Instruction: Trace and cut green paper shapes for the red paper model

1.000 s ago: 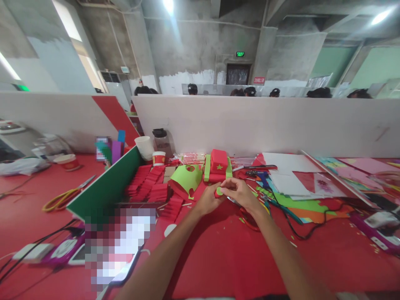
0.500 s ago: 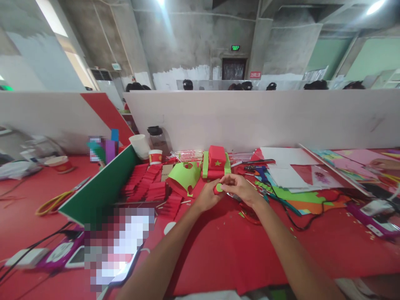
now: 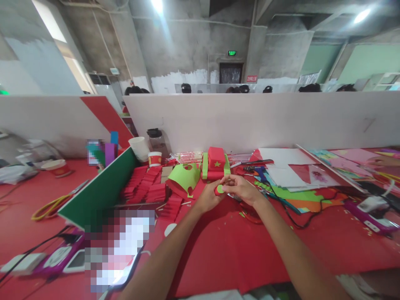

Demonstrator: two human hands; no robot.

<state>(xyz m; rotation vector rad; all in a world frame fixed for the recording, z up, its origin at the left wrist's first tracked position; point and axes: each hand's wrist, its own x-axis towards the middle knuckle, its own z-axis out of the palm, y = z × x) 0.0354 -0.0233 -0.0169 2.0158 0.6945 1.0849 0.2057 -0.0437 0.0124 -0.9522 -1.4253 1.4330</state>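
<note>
My left hand (image 3: pixel 208 196) is closed around a small red roll with a light green round end (image 3: pixel 219 189). The fingers of my right hand (image 3: pixel 239 187) are bent in against the green end, pinching at it. Just beyond my hands stands a red and green paper model (image 3: pixel 216 160) with a star on its front. Left of it lies a cut sheet of light green paper (image 3: pixel 185 177) with holes in it. Red-handled scissors (image 3: pixel 251 214) lie partly hidden below my right wrist.
Folded red paper strips (image 3: pixel 145 183) lie to the left, beside a green board (image 3: pixel 96 191). Paper cups (image 3: pixel 155 158) and a bottle (image 3: pixel 156 139) stand behind. A lit phone (image 3: pixel 131 250) is near my left arm. A glue gun (image 3: pixel 261 173) and coloured sheets lie right.
The view has shifted slightly. Both hands stay together on the red roll, with hardly any change in their hold.
</note>
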